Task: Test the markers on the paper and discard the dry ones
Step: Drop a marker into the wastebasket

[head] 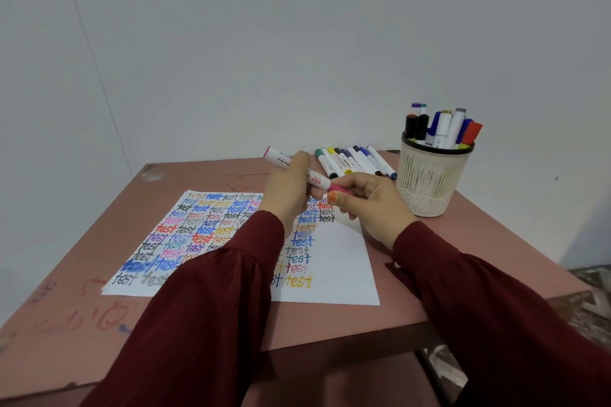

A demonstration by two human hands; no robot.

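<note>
Mesh cup and loose markers block the table's far-right corner.

Loose capped markers just behind white paper sheet, cream mesh cup to its right, on pink table.

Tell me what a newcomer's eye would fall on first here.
The paper in the middle of the table, crowded with the word "test" in many colours, stands out first. Above it the left hand grips the barrel of a pink marker while the right hand pinches its cap. At the back right stands a cup full of markers, with a row of loose markers lying to its left.
</note>
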